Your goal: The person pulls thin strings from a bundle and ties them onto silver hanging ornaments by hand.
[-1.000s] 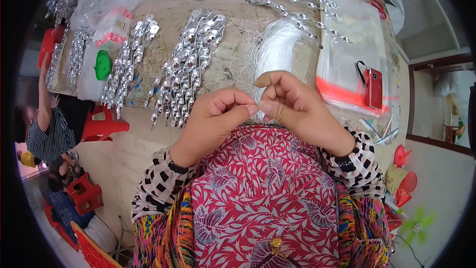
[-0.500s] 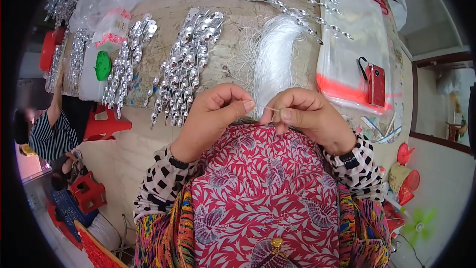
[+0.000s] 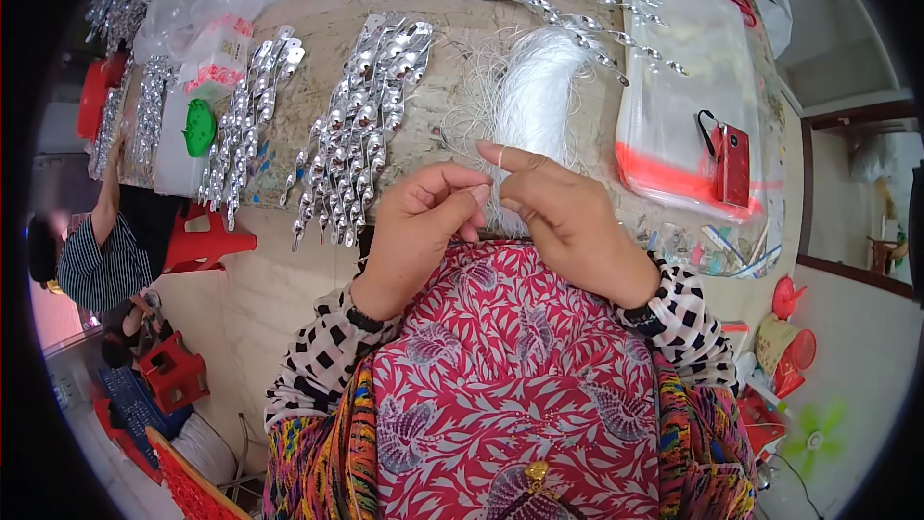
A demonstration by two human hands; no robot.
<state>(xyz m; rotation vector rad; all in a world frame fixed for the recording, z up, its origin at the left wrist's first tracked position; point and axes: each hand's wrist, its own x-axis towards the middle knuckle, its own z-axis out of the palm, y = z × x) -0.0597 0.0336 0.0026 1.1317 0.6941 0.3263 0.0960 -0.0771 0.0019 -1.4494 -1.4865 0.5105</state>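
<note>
My left hand (image 3: 423, 231) is closed in a pinch, thumb against index finger, on what appears to be a thin white string. Close beside it is my right hand (image 3: 577, 226), its index finger stretched out to the left and the other fingers curled in. A thin pale loop, apparently the same string, circles that index finger near its tip. Just beyond both hands a thick bundle of white strings (image 3: 539, 87) lies on the table, with loose strands spreading to its left.
Silver twisted metallic strips (image 3: 366, 106) lie in rows on the worn table (image 3: 452, 48). To the right are clear plastic bags (image 3: 674, 87) with a red device (image 3: 733, 166) on them. A green object (image 3: 199, 127) is at left. Another person (image 3: 101, 255) stands at the far left.
My right hand has turned and moved slightly up and left, its index finger now extended past the left fingertips with a loop around it. My left hand keeps its pinch, shifted slightly right.
</note>
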